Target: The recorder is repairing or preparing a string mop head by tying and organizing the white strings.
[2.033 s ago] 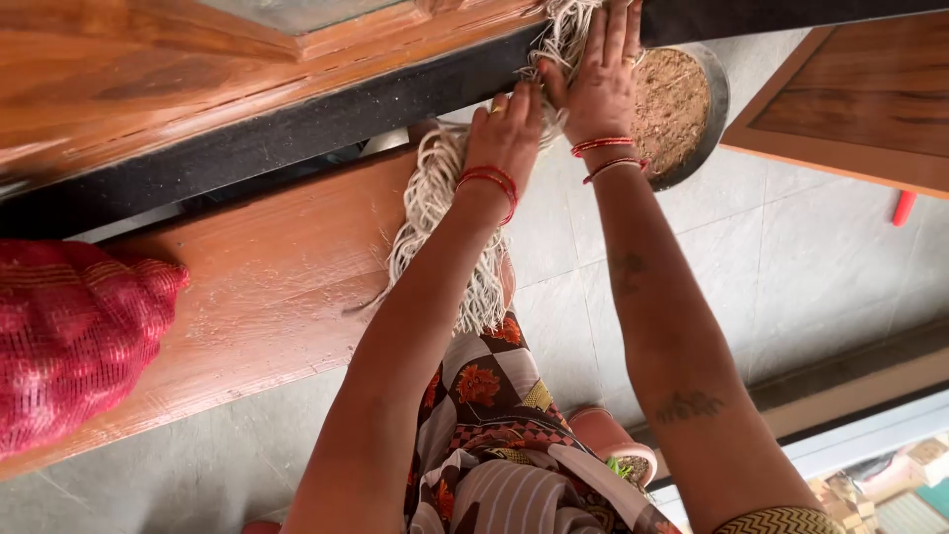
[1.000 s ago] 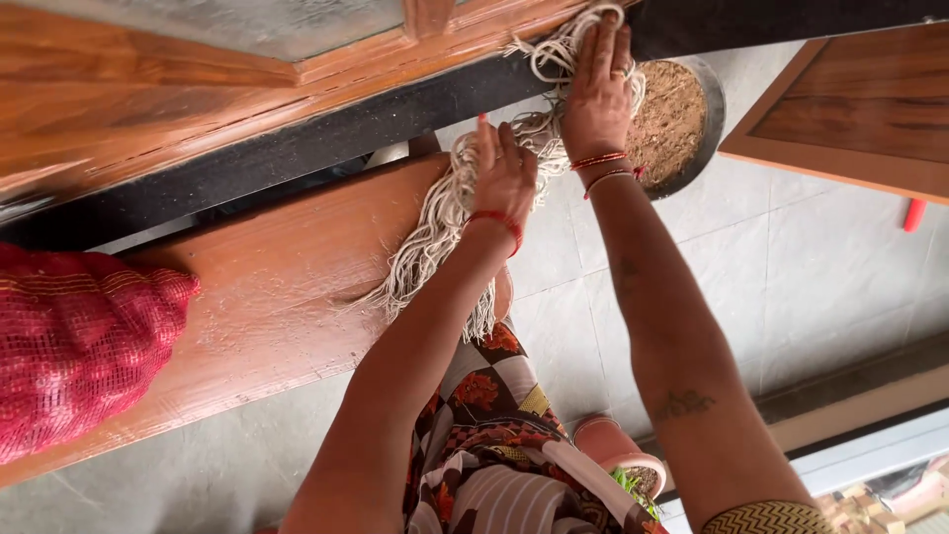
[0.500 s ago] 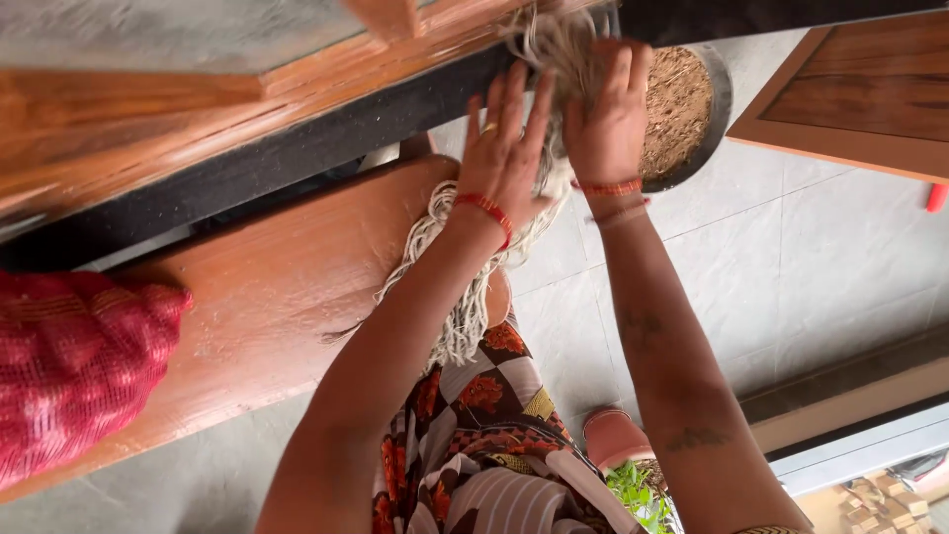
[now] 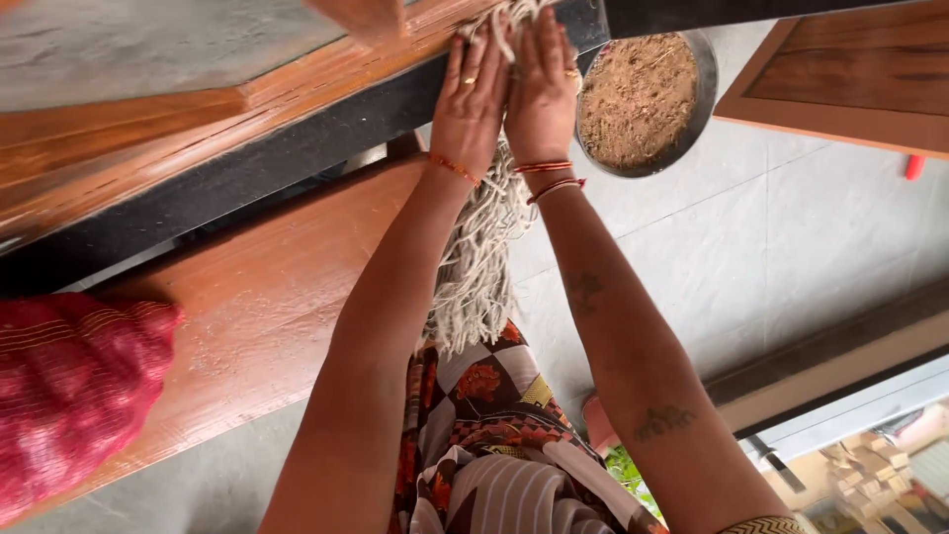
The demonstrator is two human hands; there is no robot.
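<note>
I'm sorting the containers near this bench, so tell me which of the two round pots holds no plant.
The grey metal pot beside the right hand, filled with bare brown soil. The pink pot lower down, by the patterned dress, has green leaves.

Grey tiled floor [image 4: 791, 227], wooden bench [image 4: 267, 297], perhaps window frame [image 4: 148, 59]

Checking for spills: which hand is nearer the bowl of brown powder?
Right. The right hand lies just beside the bowl; the left hand is one hand farther away, both on the mop strings.
</note>
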